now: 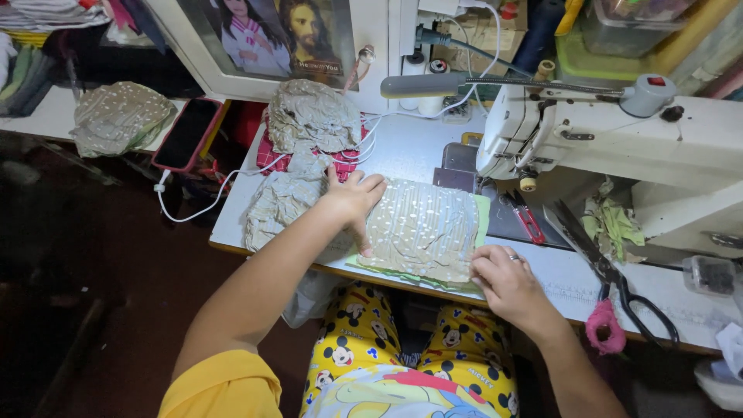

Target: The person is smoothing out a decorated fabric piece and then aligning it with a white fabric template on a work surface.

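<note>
A grey-beige fabric piece [422,228] with pale dots lies flat on the white sewing table [410,151], over a light green layer [482,210]. My left hand [352,200] presses palm down on its left edge, fingers spread. My right hand [503,279], with a ring, pinches the piece's near right corner at the table's front edge. A white sewing machine [619,139] stands just right of the fabric.
A pile of similar grey fabric pieces [306,128] sits behind and left of my left hand, over red checked cloth. Black scissors [611,275] and a red clipper [528,220] lie right. A phone [186,133] with a white cable rests left.
</note>
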